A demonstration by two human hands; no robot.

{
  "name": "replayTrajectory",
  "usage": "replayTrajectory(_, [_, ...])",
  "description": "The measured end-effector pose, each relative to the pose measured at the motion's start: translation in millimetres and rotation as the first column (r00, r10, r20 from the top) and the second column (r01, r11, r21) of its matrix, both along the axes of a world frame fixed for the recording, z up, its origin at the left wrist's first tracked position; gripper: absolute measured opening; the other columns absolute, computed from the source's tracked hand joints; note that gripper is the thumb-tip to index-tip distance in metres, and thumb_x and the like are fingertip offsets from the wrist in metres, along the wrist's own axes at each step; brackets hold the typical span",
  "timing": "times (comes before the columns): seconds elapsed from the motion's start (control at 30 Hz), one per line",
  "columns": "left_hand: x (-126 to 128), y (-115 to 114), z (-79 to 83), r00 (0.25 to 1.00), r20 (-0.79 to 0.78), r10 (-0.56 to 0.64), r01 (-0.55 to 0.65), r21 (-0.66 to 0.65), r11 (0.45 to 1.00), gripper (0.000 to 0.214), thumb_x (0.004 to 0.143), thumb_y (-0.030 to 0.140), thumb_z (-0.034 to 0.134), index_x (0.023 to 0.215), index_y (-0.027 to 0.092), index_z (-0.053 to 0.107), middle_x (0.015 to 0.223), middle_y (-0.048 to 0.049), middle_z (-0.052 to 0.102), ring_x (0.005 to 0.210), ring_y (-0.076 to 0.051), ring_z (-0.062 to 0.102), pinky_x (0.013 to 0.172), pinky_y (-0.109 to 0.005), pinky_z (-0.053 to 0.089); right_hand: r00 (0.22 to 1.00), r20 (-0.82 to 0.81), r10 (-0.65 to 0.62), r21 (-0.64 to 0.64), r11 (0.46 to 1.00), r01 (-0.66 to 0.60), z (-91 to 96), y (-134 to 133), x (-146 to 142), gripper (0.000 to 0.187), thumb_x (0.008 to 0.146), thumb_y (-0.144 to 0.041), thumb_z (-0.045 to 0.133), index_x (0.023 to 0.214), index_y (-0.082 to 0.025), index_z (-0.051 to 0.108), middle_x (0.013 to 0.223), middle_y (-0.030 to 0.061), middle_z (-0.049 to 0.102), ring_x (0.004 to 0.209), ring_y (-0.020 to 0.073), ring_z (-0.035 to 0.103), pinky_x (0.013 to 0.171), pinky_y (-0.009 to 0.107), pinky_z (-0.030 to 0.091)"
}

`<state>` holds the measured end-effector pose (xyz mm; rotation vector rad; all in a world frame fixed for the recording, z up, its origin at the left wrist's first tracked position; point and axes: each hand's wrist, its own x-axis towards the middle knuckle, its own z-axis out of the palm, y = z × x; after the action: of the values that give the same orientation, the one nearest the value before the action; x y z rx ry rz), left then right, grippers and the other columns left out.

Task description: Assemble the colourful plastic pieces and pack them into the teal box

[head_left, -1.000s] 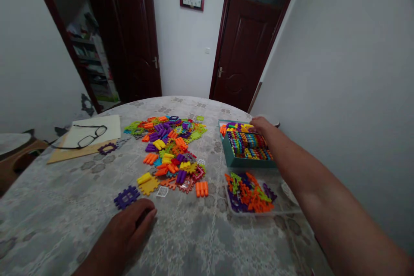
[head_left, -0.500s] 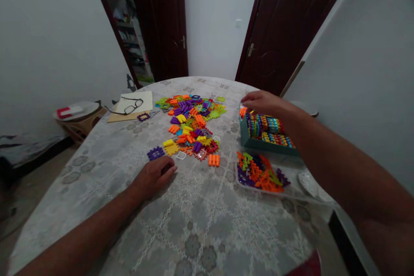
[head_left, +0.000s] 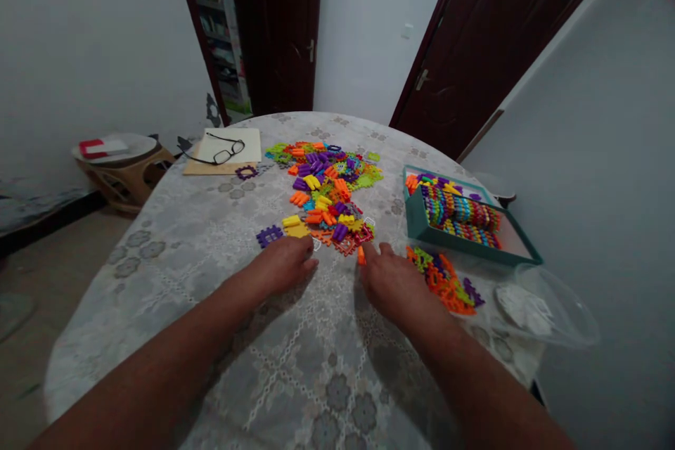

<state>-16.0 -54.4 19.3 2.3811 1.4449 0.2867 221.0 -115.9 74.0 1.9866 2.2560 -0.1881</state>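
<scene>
My left hand (head_left: 287, 267) lies palm down on the lace tablecloth, its fingers loosely bent just below a yellow piece (head_left: 296, 229) and beside a purple grid piece (head_left: 269, 235). My right hand (head_left: 393, 283) also rests palm down, fingers stretched forward, and its fingertips touch a small orange piece (head_left: 361, 256) at the near edge of the pile of coloured plastic building pieces (head_left: 330, 186). Neither hand grips anything that I can see.
A teal box (head_left: 419, 225) with rows of coloured pieces stands at the right, with a clear tray of loose pieces (head_left: 448, 281) and a clear lid (head_left: 548, 306) nearer. Glasses (head_left: 224, 152) lie on paper at the far left. A stool (head_left: 119, 155) stands beside the table.
My right hand left the teal box and came down onto the table beside the orange piece. My left hand stayed by the pile. The view tilted down.
</scene>
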Motion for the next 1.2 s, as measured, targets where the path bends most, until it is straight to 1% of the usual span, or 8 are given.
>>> replayTrajectory(0.23, [-20, 4, -2.9, 0.993, 0.080, 0.090, -0.095, 0.069, 0.993, 0.019, 0.101, 0.033, 0.053, 0.095, 0.021, 0.068, 0.088, -0.0088, 0.075, 0.077, -0.024, 0.067, 0.072, -0.034, 0.047, 0.993, 0.053, -0.103, 0.071, 0.993, 0.100, -42.0, 12, -10, 0.029, 0.107, -0.028, 0.049, 0.132, -0.016, 0.059, 0.118, 0.0191, 0.064, 0.094, 0.0302, 0.075, 0.074, 0.035, 0.054])
replayTrajectory(0.4, [-42, 21, -10.0, 0.964, 0.157, 0.214, -0.255, 0.325, 0.911, 0.021, 0.099, 0.029, 0.059, 0.115, 0.018, 0.068, 0.115, -0.0146, 0.074, 0.108, -0.030, 0.066, 0.094, -0.041, 0.051, 0.998, -0.038, -0.046, 0.123, 0.991, 0.050, -50.4, 11, -16, 0.035, 0.104, -0.035, 0.055, 0.133, -0.015, 0.056, 0.123, 0.0180, 0.062, 0.100, 0.0299, 0.072, 0.080, 0.035, 0.054])
replayTrajectory(0.53, [-43, 35, -23.9, 0.984, 0.153, 0.094, -0.145, 0.366, 0.919, 0.042, 0.095, 0.032, 0.070, 0.135, 0.020, 0.066, 0.133, -0.0147, 0.071, 0.126, -0.034, 0.060, 0.110, -0.048, 0.045, 0.980, -0.197, 0.014, 0.253, 0.967, 0.037, -42.4, 23, -28, 0.035, 0.101, -0.033, 0.061, 0.131, -0.017, 0.056, 0.127, 0.0156, 0.057, 0.112, 0.0284, 0.066, 0.089, 0.034, 0.053])
replayTrajectory(0.7, [-41, 38, -31.8, 0.994, 0.092, 0.051, -0.079, 0.325, 0.943, 0.044, 0.092, 0.033, 0.074, 0.133, 0.021, 0.068, 0.129, -0.0140, 0.071, 0.121, -0.033, 0.062, 0.106, -0.048, 0.045, 0.956, -0.285, 0.074, 0.360, 0.932, 0.035, -44.5, 48, -43, 0.032, 0.095, -0.026, 0.064, 0.125, -0.016, 0.057, 0.128, 0.0160, 0.055, 0.116, 0.0277, 0.061, 0.099, 0.036, 0.052])
replayTrajectory(0.8, [-41, 36, -31.2, 0.996, 0.074, 0.039, -0.062, 0.325, 0.944, 0.037, 0.091, 0.029, 0.075, 0.126, 0.022, 0.070, 0.122, -0.0127, 0.071, 0.116, -0.032, 0.063, 0.103, -0.047, 0.045, 0.949, -0.284, 0.136, 0.351, 0.936, -0.029, -57.5, 57, -47, 0.032, 0.092, -0.020, 0.063, 0.123, -0.016, 0.058, 0.129, 0.0166, 0.057, 0.120, 0.0285, 0.058, 0.102, 0.038, 0.050])
replayTrajectory(0.93, [-39, 32, -31.0, 0.996, 0.090, 0.012, -0.040, 0.318, 0.947, 0.035, 0.090, 0.023, 0.073, 0.125, 0.022, 0.069, 0.116, -0.0111, 0.072, 0.114, -0.031, 0.064, 0.105, -0.047, 0.045, 0.937, -0.331, 0.117, 0.341, 0.940, 0.003, -72.1, 59, -44, 0.026, 0.092, -0.021, 0.063, 0.117, -0.017, 0.059, 0.120, 0.0135, 0.062, 0.115, 0.0274, 0.059, 0.099, 0.036, 0.048])
replayTrajectory(1.07, [-37, 30, -30.2, 0.990, 0.137, -0.019, -0.027, 0.325, 0.945, 0.031, 0.090, 0.020, 0.071, 0.121, 0.020, 0.068, 0.125, -0.0131, 0.070, 0.119, -0.031, 0.062, 0.106, -0.047, 0.047, 0.920, -0.374, 0.121, 0.290, 0.957, -0.008, -73.7, 56, -40, 0.022, 0.094, -0.022, 0.064, 0.115, -0.019, 0.059, 0.115, 0.0099, 0.064, 0.110, 0.0254, 0.060, 0.095, 0.033, 0.048])
replayTrajectory(1.2, [-37, 32, -27.5, 0.986, 0.144, -0.080, 0.029, 0.327, 0.945, 0.029, 0.088, 0.016, 0.071, 0.116, 0.019, 0.068, 0.124, -0.0137, 0.072, 0.124, -0.032, 0.062, 0.111, -0.049, 0.046, 0.948, -0.289, 0.132, 0.295, 0.955, -0.043, -70.4, 49, -47, 0.029, 0.097, -0.020, 0.060, 0.126, -0.020, 0.061, 0.122, 0.0117, 0.062, 0.109, 0.0253, 0.062, 0.091, 0.032, 0.049])
